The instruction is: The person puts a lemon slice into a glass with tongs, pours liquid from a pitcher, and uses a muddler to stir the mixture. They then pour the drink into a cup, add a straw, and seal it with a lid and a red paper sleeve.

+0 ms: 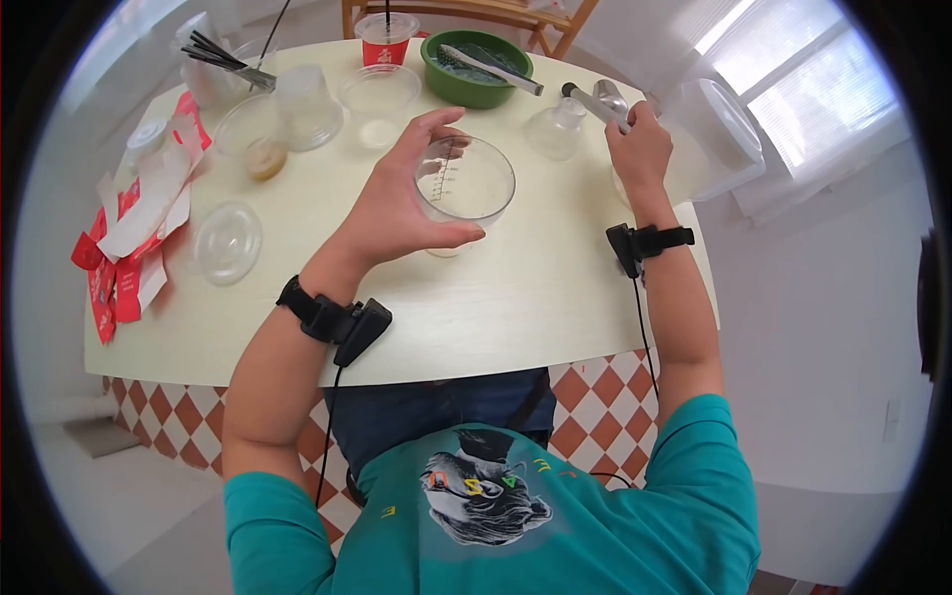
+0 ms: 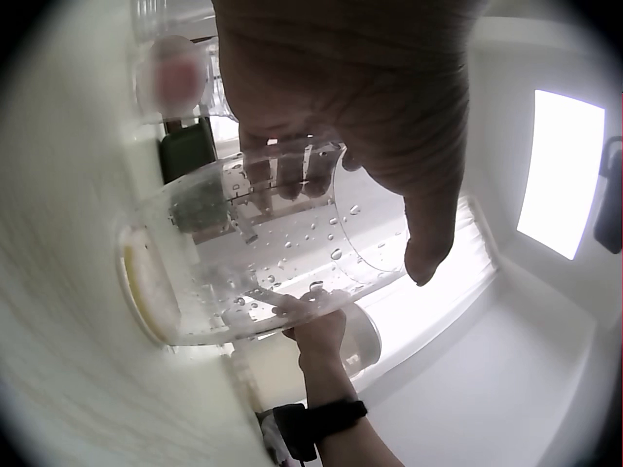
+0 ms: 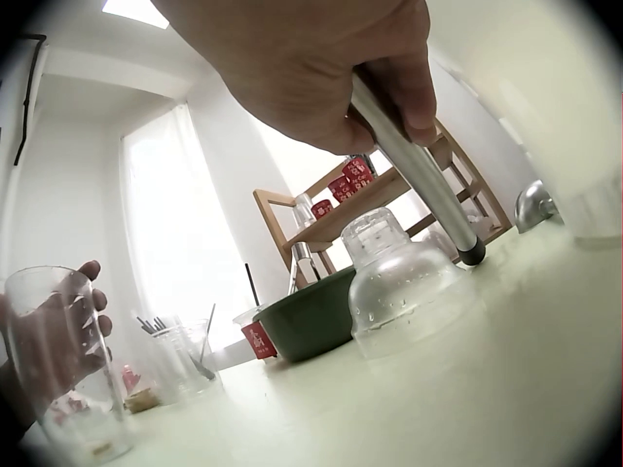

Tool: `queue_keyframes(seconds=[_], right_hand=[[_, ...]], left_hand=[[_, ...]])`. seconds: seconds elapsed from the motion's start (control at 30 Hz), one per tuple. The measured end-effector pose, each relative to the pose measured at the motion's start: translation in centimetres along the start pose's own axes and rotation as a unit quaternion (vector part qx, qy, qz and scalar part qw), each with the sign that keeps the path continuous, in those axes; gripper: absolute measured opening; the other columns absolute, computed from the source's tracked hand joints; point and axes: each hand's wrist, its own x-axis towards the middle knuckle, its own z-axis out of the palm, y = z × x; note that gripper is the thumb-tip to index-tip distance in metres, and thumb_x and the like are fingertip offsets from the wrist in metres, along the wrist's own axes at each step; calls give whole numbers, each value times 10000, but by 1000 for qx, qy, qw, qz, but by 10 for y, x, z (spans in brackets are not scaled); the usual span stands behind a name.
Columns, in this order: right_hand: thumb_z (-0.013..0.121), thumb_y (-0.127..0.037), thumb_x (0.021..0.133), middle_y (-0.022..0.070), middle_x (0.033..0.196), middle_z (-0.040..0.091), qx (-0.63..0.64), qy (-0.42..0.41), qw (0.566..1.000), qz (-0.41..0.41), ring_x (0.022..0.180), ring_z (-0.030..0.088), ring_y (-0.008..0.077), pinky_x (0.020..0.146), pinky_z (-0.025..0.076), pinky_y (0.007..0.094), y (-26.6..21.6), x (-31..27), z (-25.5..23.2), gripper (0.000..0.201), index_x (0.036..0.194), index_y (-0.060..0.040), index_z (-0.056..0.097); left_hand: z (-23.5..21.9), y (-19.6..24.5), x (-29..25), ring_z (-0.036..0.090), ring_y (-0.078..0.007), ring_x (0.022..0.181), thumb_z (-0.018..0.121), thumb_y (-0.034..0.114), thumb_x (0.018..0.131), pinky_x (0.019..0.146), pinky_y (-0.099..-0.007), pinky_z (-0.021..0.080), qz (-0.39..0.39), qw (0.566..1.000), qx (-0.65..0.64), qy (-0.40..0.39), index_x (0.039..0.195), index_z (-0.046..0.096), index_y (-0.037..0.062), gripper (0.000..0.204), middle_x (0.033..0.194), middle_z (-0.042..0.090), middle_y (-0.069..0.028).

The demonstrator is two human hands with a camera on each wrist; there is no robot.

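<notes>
My left hand [image 1: 392, 203] grips a clear shaker cup [image 1: 464, 183] with measuring marks, thumb on the near side and fingers behind it. Water drops cling to the cup's wall in the left wrist view, and a pale yellow round slice [image 2: 151, 287] shows at its base. Over the right part of the table, my right hand [image 1: 640, 149] holds a metal muddler [image 3: 419, 165] with a black tip, which slants down beside a clear domed shaker top [image 3: 404, 292]. The domed top stands on the table, wet with drops.
A green bowl [image 1: 471, 87] with metal tongs [image 1: 496, 71] stands at the back, beside a red cup [image 1: 385, 45]. Clear plastic containers [image 1: 307, 109] and black straws [image 1: 223, 61] are at back left. Torn red-and-white packaging [image 1: 139, 223] and a clear lid [image 1: 228, 243] lie left. A large clear container [image 1: 714, 139] stands right.
</notes>
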Motion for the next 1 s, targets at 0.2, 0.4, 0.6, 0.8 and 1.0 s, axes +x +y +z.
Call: queue_keyframes(seconds=[0.2, 0.4, 0.6, 0.8, 1.0], right_hand=[[634, -173, 770, 187, 811, 653, -102, -186, 977, 20, 797, 644, 383, 720, 519, 453, 7, -9, 21, 210, 894, -10, 586], [655, -180, 731, 209, 866, 651, -129, -249, 960, -1, 854, 631, 379, 749, 512, 448, 20, -11, 44, 219, 862, -9, 616], [585, -78, 755, 219, 903, 663, -147, -273, 951, -14, 866, 648, 384, 751, 526, 445, 8, -9, 39, 190, 901, 19, 660], [592, -79, 759, 209, 910, 671, -162, -274, 948, -12, 863, 655, 375, 749, 532, 440, 4, -8, 39, 186, 904, 7, 671], [618, -119, 752, 200, 902, 674, -172, -271, 947, -14, 858, 659, 369, 745, 536, 436, 1, -7, 32, 199, 905, -1, 668]], left_hand=[[-1, -2, 0, 523, -227, 1114, 851, 176, 540, 989, -362, 436, 19, 1000, 3, 8, 1371, 366, 84, 966, 1193, 535, -111], [-1, -4, 1, 524, -228, 1113, 851, 181, 543, 990, -361, 435, 26, 1000, 3, 8, 1372, 366, 79, 966, 1194, 534, -118], [-1, -4, 0, 520, -228, 1119, 852, 175, 541, 988, -362, 435, 20, 1000, 5, 6, 1378, 360, 81, 975, 1200, 530, -117], [-2, -4, 0, 521, -225, 1119, 856, 172, 538, 983, -367, 435, 22, 1000, 5, 6, 1382, 357, 90, 984, 1204, 531, -114], [-2, -4, 0, 530, -225, 1106, 860, 169, 539, 978, -369, 438, 21, 1000, 10, 7, 1380, 360, 89, 982, 1196, 539, -112]])
